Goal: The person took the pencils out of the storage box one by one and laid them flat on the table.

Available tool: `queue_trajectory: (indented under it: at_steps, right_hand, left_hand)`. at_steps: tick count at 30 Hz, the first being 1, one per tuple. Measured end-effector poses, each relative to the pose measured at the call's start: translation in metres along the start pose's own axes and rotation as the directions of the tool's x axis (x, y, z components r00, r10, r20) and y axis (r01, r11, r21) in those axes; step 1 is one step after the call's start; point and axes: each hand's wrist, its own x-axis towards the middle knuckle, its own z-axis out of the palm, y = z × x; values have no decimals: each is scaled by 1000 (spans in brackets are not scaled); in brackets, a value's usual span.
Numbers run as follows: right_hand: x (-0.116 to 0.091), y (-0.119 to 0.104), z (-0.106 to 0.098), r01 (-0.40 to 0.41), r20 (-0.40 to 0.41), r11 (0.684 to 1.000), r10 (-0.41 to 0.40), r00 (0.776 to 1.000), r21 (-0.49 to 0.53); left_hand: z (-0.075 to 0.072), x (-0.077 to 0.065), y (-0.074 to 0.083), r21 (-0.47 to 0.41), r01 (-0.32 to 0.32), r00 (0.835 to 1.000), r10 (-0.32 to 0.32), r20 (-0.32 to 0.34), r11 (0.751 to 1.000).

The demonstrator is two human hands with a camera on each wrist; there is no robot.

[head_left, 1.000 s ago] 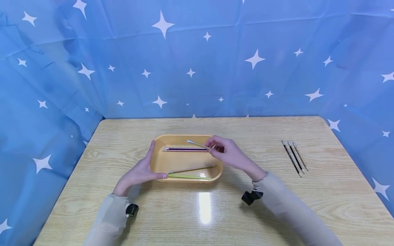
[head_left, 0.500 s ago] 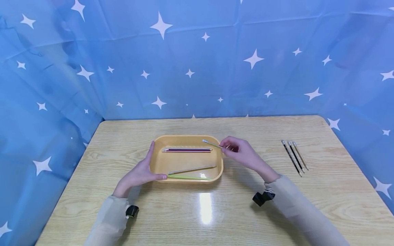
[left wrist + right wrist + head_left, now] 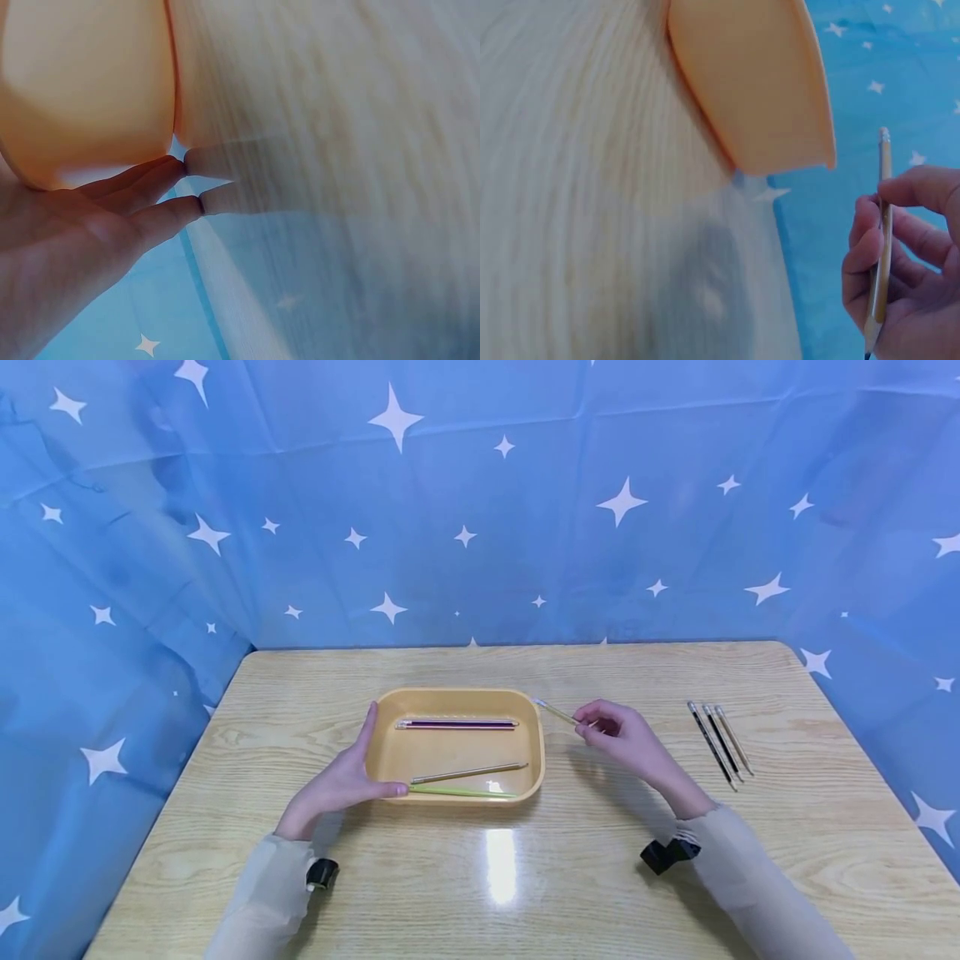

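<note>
A yellow-orange plastic tray (image 3: 461, 747) lies on the table, several pencils in it. My left hand (image 3: 341, 783) rests against its left end, thumb at the front rim and straight fingers along the outer wall (image 3: 90, 82). To the right of the tray, my right hand (image 3: 622, 737) pinches a gold pencil (image 3: 886, 161) between thumb and fingers. Its white eraser end points toward the tray, and the dark tip shows low in the right wrist view. Inside the tray are purple-striped pencils (image 3: 457, 724) at the back, another gold pencil (image 3: 468, 772) and a green pencil (image 3: 465, 792) near the front.
Farther right on the wooden table (image 3: 570, 893) lie 3 pencils side by side, a black-patterned pencil (image 3: 711, 745), a dark pencil (image 3: 722, 742) and a gold pencil (image 3: 733, 739). A blue cloth (image 3: 525, 527) with white stars hangs behind the table and at its sides.
My right hand has moved right with the gold pencil, from over the tray to beyond its right rim. The left hand and the tray have stayed where they were.
</note>
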Motion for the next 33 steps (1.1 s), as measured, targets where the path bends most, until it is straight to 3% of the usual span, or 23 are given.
queue_trajectory:
  at_steps: [6,17,26,33]
  right_hand:
    - [-8,11,-6,-61,7,998,61,998,-6]
    - [-24,27,-24,-96,-71,993,91,993,-66]
    - [-40,49,-51,-177,-195,961,135,971,-214]
    - [-48,54,-63,-245,-254,939,182,950,-242]
  left_hand:
    - [-1,-1,1,-7,-6,1000,6,5,1000]
    - [-1,0,0,2,3,1000,-3,-1,1000]
    - [-2,1,4,22,4,1000,-4,-1,1000]
    - [-2,0,5,6,12,1000,-12,1,1000]
